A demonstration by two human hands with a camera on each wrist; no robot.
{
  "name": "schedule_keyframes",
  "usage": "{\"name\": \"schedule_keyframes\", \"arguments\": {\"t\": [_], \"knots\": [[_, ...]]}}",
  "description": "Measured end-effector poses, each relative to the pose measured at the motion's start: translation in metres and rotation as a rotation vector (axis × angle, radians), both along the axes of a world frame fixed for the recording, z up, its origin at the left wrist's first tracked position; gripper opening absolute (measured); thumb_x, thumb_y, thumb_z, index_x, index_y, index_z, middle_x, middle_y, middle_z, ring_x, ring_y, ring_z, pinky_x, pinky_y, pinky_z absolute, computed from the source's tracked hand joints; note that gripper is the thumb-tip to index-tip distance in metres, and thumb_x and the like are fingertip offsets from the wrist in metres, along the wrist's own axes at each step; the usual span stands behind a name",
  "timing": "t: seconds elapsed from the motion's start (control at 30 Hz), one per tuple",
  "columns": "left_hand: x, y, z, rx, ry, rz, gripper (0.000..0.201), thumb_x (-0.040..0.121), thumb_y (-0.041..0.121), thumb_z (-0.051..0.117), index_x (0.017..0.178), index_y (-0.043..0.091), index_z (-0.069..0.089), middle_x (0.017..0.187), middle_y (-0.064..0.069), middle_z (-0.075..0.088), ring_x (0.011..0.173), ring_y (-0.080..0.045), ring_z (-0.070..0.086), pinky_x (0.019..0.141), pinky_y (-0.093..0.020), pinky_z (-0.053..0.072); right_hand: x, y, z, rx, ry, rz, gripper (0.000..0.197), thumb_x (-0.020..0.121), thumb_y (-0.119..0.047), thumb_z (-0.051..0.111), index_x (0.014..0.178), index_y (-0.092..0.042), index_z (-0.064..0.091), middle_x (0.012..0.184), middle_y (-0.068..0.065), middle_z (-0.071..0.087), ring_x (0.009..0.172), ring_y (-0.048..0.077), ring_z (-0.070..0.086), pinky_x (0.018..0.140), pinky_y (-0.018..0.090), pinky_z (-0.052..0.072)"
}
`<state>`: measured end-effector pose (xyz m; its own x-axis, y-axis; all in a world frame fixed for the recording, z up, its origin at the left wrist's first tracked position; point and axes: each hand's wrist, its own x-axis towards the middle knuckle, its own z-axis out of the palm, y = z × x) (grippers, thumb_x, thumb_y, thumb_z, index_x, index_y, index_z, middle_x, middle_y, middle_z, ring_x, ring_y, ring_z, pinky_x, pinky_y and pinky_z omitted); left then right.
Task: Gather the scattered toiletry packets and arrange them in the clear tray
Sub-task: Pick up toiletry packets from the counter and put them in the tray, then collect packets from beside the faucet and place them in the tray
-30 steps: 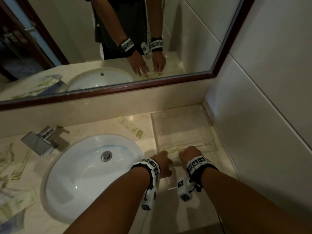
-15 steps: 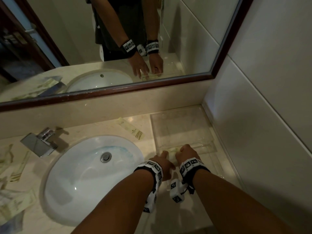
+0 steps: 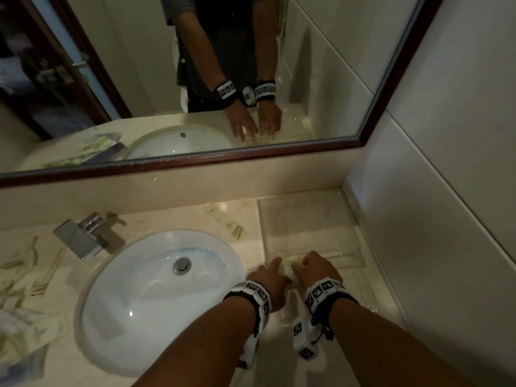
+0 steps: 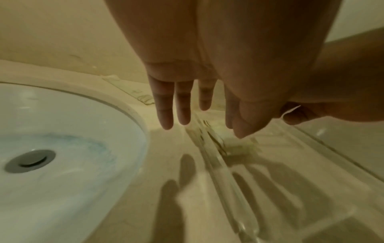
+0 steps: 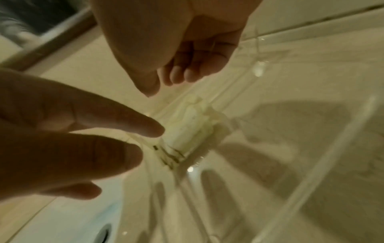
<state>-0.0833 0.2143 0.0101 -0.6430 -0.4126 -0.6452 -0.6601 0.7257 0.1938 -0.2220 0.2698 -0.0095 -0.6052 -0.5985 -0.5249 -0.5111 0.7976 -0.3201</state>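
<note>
The clear tray [image 3: 307,219] stands on the counter's right end, against the wall. A pale yellow-green packet [image 3: 290,261] lies flat in its near left corner, also visible in the wrist views [image 4: 234,146] [image 5: 193,128]. My left hand [image 3: 275,268] hovers over the tray's left rim with its fingers [image 4: 182,115] straight and holds nothing. My right hand [image 3: 303,262] hangs just above the packet with loosely curled, empty fingers [image 5: 187,72]. Another packet [image 3: 226,225] lies on the counter between sink and tray. Several more packets [image 3: 28,269] are scattered at the far left.
A white sink [image 3: 156,297] takes up the middle of the counter, with a chrome faucet [image 3: 79,238] at its back left. A framed mirror [image 3: 195,160] runs along the back. A tiled wall [image 3: 418,247] closes the right side beside the tray.
Both hands have drawn slightly back toward me and off the packet, which stays lying in the tray's near left corner.
</note>
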Motion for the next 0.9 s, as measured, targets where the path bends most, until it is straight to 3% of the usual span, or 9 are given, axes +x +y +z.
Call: {"name": "schedule_keyframes", "arguments": {"t": [0.17, 0.27, 0.37, 0.5, 0.67, 0.9], "knots": [[0.04, -0.012, 0.028, -0.062, 0.24, 0.251, 0.047, 0.092, 0.04, 0.052, 0.139, 0.031, 0.051, 0.144, -0.005, 0.041, 0.127, -0.03, 0.046, 0.105, -0.039, 0.042, 0.02, -0.016, 0.039, -0.259, 0.132, 0.22, 0.037, 0.087, -0.055, 0.051, 0.116, -0.032, 0.056, 0.117, -0.003, 0.059, 0.107, 0.021, 0.057, 0.087, 0.037, 0.049], [0.079, -0.025, 0.052, -0.133, 0.309, 0.423, 0.051, 0.092, 0.04, 0.053, 0.141, 0.027, 0.049, 0.146, -0.006, 0.041, 0.128, -0.033, 0.045, 0.106, -0.04, 0.04, 0.036, -0.037, 0.061, -0.393, 0.157, 0.395, 0.053, 0.086, -0.055, 0.055, 0.133, -0.03, 0.051, 0.13, 0.004, 0.052, 0.121, 0.027, 0.048, 0.096, 0.041, 0.046], [0.134, -0.039, 0.074, -0.217, 0.3, 0.614, 0.055, 0.089, 0.04, 0.057, 0.142, 0.026, 0.049, 0.144, -0.008, 0.044, 0.128, -0.034, 0.046, 0.107, -0.042, 0.039, 0.071, -0.07, 0.076, -0.454, 0.173, 0.566, 0.069, 0.079, -0.064, 0.049, 0.14, -0.03, 0.047, 0.143, 0.009, 0.048, 0.13, 0.032, 0.044, 0.106, 0.047, 0.041], [0.208, -0.042, 0.099, -0.297, 0.289, 0.821, 0.056, 0.087, 0.039, 0.061, 0.141, 0.026, 0.051, 0.144, -0.007, 0.045, 0.128, -0.032, 0.046, 0.106, -0.042, 0.043, 0.137, -0.097, 0.098, -0.455, 0.115, 0.698, 0.068, 0.086, -0.055, 0.059, 0.147, -0.034, 0.037, 0.158, 0.005, 0.029, 0.142, 0.031, 0.03, 0.115, 0.047, 0.033], [0.282, -0.029, 0.122, -0.377, 0.32, 1.0, 0.053, 0.088, 0.039, 0.057, 0.14, 0.028, 0.051, 0.147, -0.004, 0.042, 0.131, -0.029, 0.043, 0.108, -0.041, 0.04, 0.22, -0.113, 0.128, -0.512, 0.084, 0.868, 0.068, 0.088, -0.054, 0.058, 0.149, -0.036, 0.034, 0.161, 0.001, 0.022, 0.146, 0.028, 0.025, 0.116, 0.045, 0.031], [0.392, -0.025, 0.14, -0.447, 0.257, 1.13, 0.055, 0.09, 0.04, 0.053, 0.143, 0.028, 0.047, 0.149, -0.003, 0.039, 0.133, -0.029, 0.041, 0.111, -0.042, 0.037, 0.324, -0.128, 0.158, -0.554, 0.099, 1.045, 0.068, 0.088, -0.048, 0.059, 0.149, -0.035, 0.033, 0.16, 0.002, 0.025, 0.141, 0.03, 0.031, 0.113, 0.043, 0.036]]}}
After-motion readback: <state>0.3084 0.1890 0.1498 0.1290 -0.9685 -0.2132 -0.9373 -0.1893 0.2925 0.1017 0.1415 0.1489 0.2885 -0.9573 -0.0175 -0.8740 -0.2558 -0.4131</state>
